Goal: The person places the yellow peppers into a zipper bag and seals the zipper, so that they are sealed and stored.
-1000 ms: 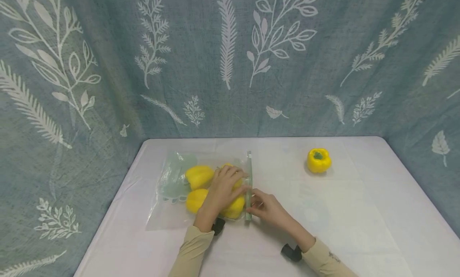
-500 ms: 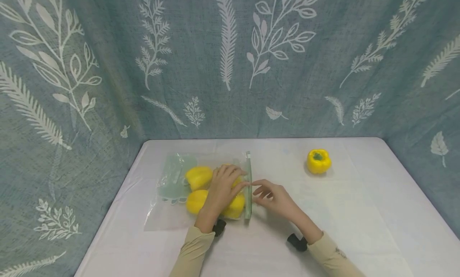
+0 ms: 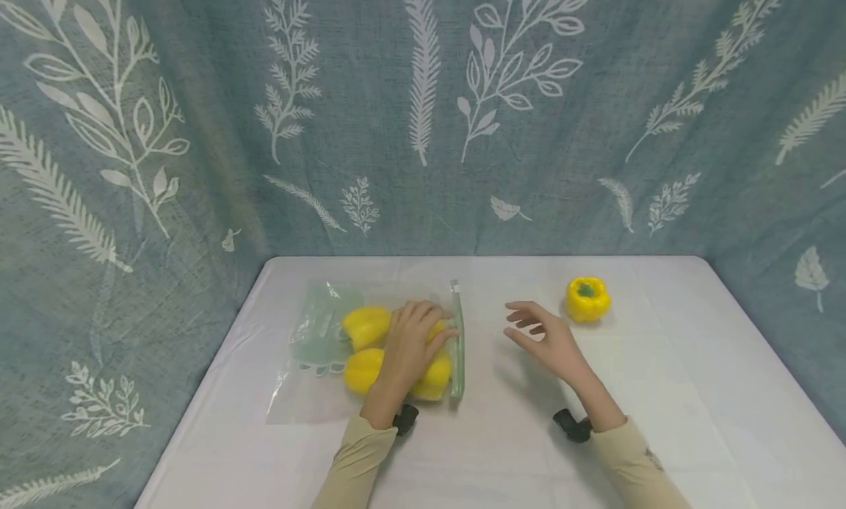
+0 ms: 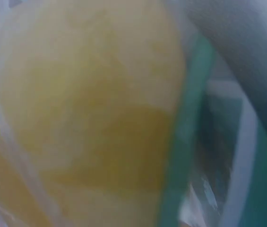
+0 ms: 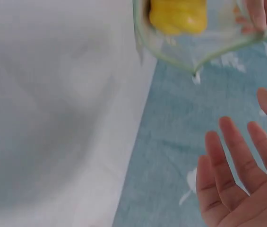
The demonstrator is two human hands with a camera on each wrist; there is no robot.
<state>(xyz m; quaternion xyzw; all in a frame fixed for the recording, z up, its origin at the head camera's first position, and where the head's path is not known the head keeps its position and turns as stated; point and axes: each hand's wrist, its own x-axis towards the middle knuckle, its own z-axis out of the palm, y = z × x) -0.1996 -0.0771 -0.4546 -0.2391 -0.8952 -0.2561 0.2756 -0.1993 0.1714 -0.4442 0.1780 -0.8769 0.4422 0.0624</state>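
A clear zip bag (image 3: 294,388) with a green-edged mouth lies on the table, holding several yellow bell peppers (image 3: 363,369). My left hand (image 3: 413,336) lies over the peppers near the mouth; in the right wrist view its fingers (image 5: 257,14) pinch the bag's rim, which stands parted. Through the left wrist camera a blurred yellow pepper (image 4: 86,113) fills most of the view beside a green strip (image 4: 185,132). My right hand (image 3: 545,336) hovers right of the bag, fingers loosely bent and apart, touching nothing. Another yellow bell pepper (image 3: 587,300) stands upright beyond it.
The white-covered table (image 3: 667,362) reaches back to a blue-green curtain (image 3: 370,127) with white leaf prints. Dark wrist cameras (image 3: 571,425) sit under both wrists.
My right hand has let go of the bag's mouth and moved right and away, towards the lone bell pepper. The left hand and the bag have hardly moved.
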